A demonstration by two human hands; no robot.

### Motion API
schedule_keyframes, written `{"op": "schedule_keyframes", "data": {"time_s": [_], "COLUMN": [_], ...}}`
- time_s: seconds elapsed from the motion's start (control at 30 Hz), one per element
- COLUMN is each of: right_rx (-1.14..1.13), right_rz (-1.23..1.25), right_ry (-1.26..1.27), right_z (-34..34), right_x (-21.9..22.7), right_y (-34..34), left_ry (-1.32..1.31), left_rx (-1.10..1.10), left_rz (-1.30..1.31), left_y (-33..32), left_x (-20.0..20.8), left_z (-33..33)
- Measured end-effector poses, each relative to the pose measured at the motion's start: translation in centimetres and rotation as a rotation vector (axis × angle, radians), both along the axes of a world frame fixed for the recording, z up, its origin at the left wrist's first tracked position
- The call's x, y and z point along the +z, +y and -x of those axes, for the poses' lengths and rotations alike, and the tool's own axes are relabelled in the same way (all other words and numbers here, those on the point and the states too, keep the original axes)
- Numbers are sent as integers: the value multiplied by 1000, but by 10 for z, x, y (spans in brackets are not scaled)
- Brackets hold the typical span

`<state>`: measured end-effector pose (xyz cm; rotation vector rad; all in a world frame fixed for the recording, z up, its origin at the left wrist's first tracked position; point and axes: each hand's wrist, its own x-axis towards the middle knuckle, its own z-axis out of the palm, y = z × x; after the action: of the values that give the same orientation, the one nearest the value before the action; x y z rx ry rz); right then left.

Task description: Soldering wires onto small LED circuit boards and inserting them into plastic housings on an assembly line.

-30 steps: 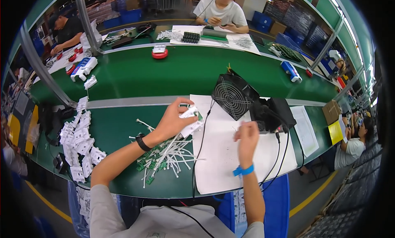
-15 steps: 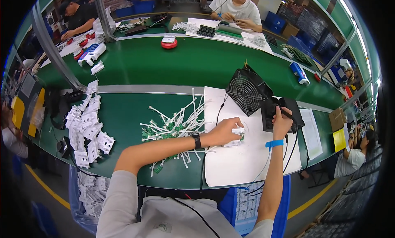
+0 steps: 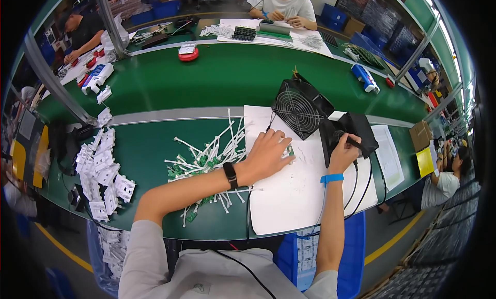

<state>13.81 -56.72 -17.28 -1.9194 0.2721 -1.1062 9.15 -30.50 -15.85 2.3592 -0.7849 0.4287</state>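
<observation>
Have laid the left hand (image 3: 268,155) flatter since the earlier frame, hiding more of the small white-and-green piece (image 3: 290,152). Clamping that piece between thumb and fingers, over the white sheet (image 3: 294,208); cannot tell whether touching the paper. Keeping the right hand (image 3: 343,150) closed around a black pen-like handle (image 3: 356,143), to the right of the left grip and just beside a black box (image 3: 364,129). Wearing a black wristband (image 3: 230,175) behind the left grip and a blue strap (image 3: 331,178) behind the right one. Near the left grip, on its left: a heap of white cables and small green boards (image 3: 209,157), partly under the forearm. Just beyond, between both grips: a square black fan (image 3: 297,110) with a round wire guard. Well apart, farther left: a pile of white plastic housings (image 3: 106,164). Farther ahead of both grips: a green belt (image 3: 232,84), with a red round thing (image 3: 188,55) ahead and left of the left grip. Farthest off, across the belt: a co-worker in a white shirt (image 3: 289,7).
</observation>
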Motion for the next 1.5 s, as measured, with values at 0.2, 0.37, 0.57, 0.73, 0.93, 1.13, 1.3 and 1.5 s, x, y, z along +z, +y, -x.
{"op": "schedule_keyframes", "data": {"time_s": [0.2,0.37,0.57,0.73,0.93,1.13,1.3,1.5], "right_rx": [63,-10,-59,178,479,573,550,492], "right_rz": [3,32,-21,17,-227,-270,-275,-218], "right_ry": [-106,-48,-404,-287,-12,108,111,66], "right_z": [-5,-2,35,63,62,59,55,53], "right_x": [-5,2,19,3,0,1,-8,-8], "right_y": [7,2,-1,17,40,48,45,39], "left_ry": [35,16,-47,-38,-61,-60,-147,-120], "left_rx": [-60,-111,-177,-209,-205,-203,-199,-219], "left_rz": [-170,-108,-187,-210,-238,-232,-182,-209], "left_y": [9,17,34,34,35,36,36,31], "left_x": [-5,-7,-11,-14,-13,-12,-21,-21], "left_z": [8,-4,-14,-14,-13,-13,-15,-15]}}
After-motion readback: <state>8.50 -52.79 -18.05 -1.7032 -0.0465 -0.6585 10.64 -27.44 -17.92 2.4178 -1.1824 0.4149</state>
